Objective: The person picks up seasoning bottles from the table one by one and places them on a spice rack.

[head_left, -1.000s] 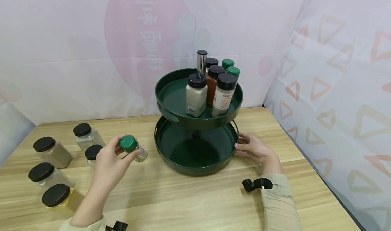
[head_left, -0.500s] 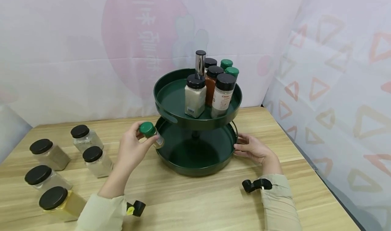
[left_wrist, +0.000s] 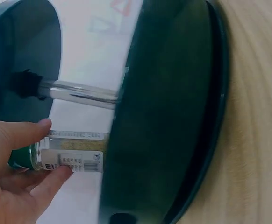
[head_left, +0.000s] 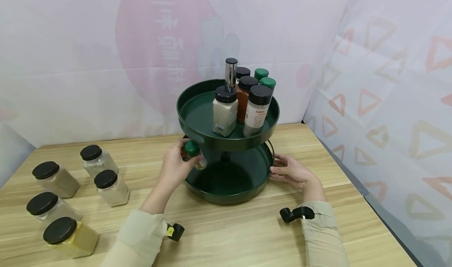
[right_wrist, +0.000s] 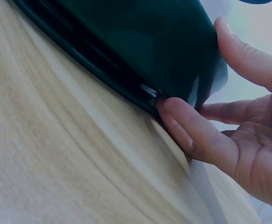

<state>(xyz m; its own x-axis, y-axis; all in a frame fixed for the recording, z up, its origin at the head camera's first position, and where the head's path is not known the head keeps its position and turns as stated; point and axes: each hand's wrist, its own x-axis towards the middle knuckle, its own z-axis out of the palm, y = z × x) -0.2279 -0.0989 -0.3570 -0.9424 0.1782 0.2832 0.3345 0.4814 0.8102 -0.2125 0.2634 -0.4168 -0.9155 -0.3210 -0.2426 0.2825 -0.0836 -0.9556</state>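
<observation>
My left hand (head_left: 177, 163) pinches a small spice jar (left_wrist: 75, 151) with a green lid and printed label between thumb and fingers. In the head view the jar is tilted at the left side of the lower tray (head_left: 227, 198), beneath the upper tray's rim. Seen from the left wrist, its base meets the tray's wall edge; whether it rests on the tray floor is hidden. On the right side, my right hand (head_left: 293, 171) grips the lower tray's wall, thumb at the rim and fingers (right_wrist: 187, 116) near its bottom edge. Both trays belong to a dark green two-tier rack.
On the upper tray (head_left: 197, 98) stand several jars, including a white-powder jar (head_left: 225, 112), a labelled shaker (head_left: 257, 110) and green-lidded bottles. Several black-lidded jars, one of them a yellow jar (head_left: 82, 239), lie tilted on the table at left. A patterned cloth hangs behind.
My left hand has carried the green-lidded jar rightward from above the table to the lower tray's left side. The right hand stays on the tray's wall.
</observation>
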